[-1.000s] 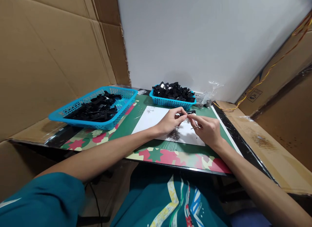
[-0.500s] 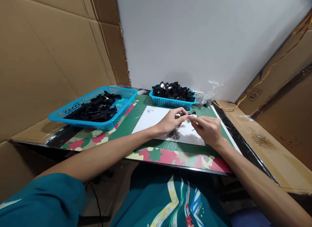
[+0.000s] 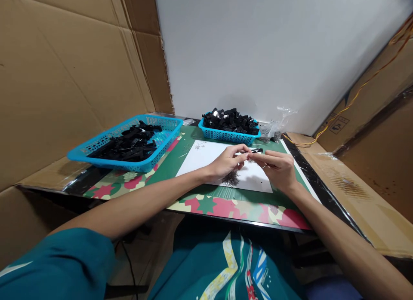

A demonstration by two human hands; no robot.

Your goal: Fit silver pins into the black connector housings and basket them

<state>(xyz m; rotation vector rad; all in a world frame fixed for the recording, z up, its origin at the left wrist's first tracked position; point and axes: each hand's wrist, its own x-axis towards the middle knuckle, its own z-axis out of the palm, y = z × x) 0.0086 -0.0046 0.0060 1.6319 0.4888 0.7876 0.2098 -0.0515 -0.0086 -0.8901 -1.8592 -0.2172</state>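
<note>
Over the white sheet [image 3: 193,162], the fingertips of both my hands meet. My left hand [image 3: 226,162] is closed, pinching a small black strip-like piece [image 3: 257,150] whose end sticks out beyond the fingers. Closed as well, my right hand [image 3: 280,169] presses its thumb and index finger near that piece. A thin metal rod [image 3: 263,166] shows under the right fingers; its kind cannot be made out. Below my left hand lies a dark pile of tiny metal bits [image 3: 231,178], too small to name. The contact point between the fingertips is mostly hidden.
A large blue basket [image 3: 75,154] with black strips stands at the left. Behind the sheet sits a smaller blue basket [image 3: 226,136] heaped with black pieces. Clear plastic bags [image 3: 272,129] lie beside it. Cardboard walls [image 3: 80,55] and a yellow cable [image 3: 346,106] flank the table.
My right hand has turned slightly, its fingers straighter, and the metal rod shows less than before. My left hand stays nearly in place with the black piece.
</note>
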